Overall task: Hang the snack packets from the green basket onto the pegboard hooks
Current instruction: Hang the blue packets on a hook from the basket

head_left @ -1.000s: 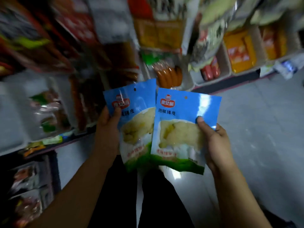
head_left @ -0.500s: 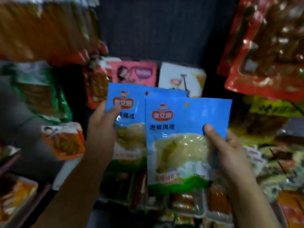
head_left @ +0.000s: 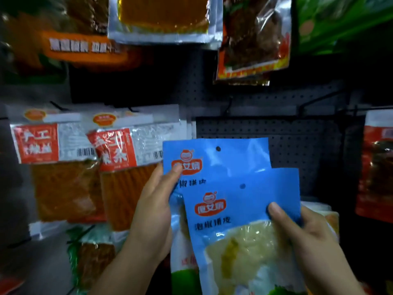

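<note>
Two blue packets (head_left: 214, 158) (head_left: 251, 209) overlap; your left hand (head_left: 153, 211) and right hand (head_left: 306, 233) pinch one each, so a bare hook (head_left: 228, 106) at centre frame could miss a hole.

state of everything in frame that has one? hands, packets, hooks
Left hand: grips rear blue packet, not hung.
Right hand: grips front blue packet, not hung, overlapping the rear one.
Hook: bare.
Red-white packets: hanging on the pegboard.
</note>
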